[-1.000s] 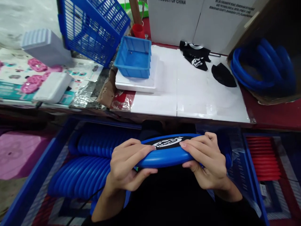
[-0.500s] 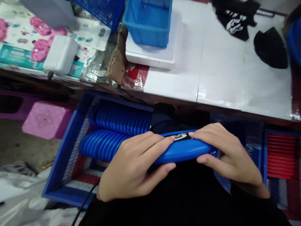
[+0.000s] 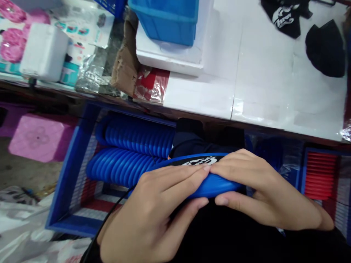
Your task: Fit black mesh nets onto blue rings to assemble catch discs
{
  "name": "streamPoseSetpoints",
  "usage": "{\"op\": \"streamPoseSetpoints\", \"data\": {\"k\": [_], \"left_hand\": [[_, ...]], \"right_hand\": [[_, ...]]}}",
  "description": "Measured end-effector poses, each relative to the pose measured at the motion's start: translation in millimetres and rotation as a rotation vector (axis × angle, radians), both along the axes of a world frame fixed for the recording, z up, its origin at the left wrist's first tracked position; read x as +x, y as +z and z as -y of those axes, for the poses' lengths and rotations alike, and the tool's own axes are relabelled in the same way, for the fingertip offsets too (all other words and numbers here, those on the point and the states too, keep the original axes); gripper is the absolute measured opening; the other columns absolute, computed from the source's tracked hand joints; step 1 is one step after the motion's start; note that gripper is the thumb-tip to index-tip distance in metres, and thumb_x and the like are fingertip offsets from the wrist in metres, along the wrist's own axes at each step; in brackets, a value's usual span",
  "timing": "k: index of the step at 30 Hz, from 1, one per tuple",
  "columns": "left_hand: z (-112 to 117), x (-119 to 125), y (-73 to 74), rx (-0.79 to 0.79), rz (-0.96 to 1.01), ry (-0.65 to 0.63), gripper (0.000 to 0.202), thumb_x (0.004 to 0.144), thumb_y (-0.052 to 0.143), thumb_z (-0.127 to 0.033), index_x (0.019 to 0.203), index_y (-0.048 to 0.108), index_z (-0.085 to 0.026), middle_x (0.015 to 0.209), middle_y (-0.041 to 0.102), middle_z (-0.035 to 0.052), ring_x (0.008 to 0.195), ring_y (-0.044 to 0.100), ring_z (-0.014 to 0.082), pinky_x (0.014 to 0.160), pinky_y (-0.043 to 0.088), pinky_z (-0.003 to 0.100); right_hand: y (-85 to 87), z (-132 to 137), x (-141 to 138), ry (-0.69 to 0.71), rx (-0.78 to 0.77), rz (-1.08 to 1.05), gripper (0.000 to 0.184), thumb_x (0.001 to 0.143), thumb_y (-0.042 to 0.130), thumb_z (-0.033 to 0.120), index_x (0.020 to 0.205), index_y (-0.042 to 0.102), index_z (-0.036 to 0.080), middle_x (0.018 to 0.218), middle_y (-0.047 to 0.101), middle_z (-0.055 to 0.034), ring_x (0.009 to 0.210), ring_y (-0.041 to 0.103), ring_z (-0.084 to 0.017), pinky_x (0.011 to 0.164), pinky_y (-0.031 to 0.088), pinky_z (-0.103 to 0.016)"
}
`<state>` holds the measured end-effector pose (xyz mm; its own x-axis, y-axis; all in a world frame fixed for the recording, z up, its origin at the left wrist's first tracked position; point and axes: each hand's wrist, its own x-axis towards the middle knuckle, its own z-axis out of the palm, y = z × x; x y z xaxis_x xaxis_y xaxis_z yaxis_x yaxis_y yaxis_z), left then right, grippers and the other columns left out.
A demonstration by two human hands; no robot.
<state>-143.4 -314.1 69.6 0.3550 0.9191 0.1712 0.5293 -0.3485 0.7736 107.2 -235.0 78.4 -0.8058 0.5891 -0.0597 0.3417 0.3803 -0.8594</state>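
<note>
Both hands hold a blue plastic frisbee [image 3: 216, 185] in front of my body, its edge toward me. A black patch with white lettering [image 3: 200, 160] shows on its upper face. My left hand [image 3: 153, 204] grips the near left rim, fingers over the top and thumb below. My right hand [image 3: 255, 186] holds the right side the same way, its index fingertip touching the left one near the patch. Part of the disc is hidden behind the fingers. Rows of stacked blue frisbees [image 3: 117, 166] lie in a blue crate [image 3: 65, 168] to the left.
Ahead is a white-covered table [image 3: 257, 84] with a blue bin [image 3: 167, 22] on a white foam block [image 3: 170, 60]. Black printed pieces [image 3: 325, 49] lie at its right. A pink stool [image 3: 41, 137] stands left; red discs [image 3: 319, 175] sit in a crate on the right.
The hands have come closer together on the frisbee, fingertips now meeting near the patch. The disc is tilted so more of the black patch shows. The view has shifted slightly.
</note>
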Motion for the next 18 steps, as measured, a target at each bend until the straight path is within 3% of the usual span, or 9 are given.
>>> {"op": "streamPoseSetpoints", "data": {"k": [4, 9, 18], "left_hand": [[-1, 7, -2.3, -0.002, 0.061, 0.026, 0.035, 0.106, 0.063, -0.022, 0.14, 0.07, -0.023, 0.125, 0.083, 0.0081, 0.109, 0.082, 0.0266, 0.093, 0.071, 0.041], [6, 14, -5.2, 0.006, 0.072, 0.088, 0.036, 0.101, 0.065, -0.015, 0.135, 0.072, -0.019, 0.124, 0.083, 0.0076, 0.107, 0.082, 0.0248, 0.093, 0.071, 0.039], [13, 20, -10.4, 0.052, 0.038, 0.146, 0.034, 0.097, 0.067, -0.008, 0.128, 0.073, -0.018, 0.119, 0.084, 0.0064, 0.108, 0.082, 0.0233, 0.091, 0.07, 0.036]], "right_hand": [[2.7, 1, -1, -0.008, -0.031, -0.002, 0.036, 0.108, 0.068, 0.037, 0.142, 0.069, 0.027, 0.124, 0.082, -0.0051, 0.11, 0.076, -0.021, 0.099, 0.053, -0.038], [2.0, 12, -1, -0.075, 0.043, 0.012, 0.036, 0.109, 0.062, 0.033, 0.144, 0.065, 0.025, 0.121, 0.081, -0.0069, 0.104, 0.075, -0.023, 0.095, 0.048, -0.042], [-4.3, 25, -7, -0.167, 0.147, -0.007, 0.018, 0.107, 0.059, 0.025, 0.119, 0.069, 0.016, 0.108, 0.08, -0.005, 0.09, 0.072, -0.021, 0.087, 0.038, -0.045]]}}
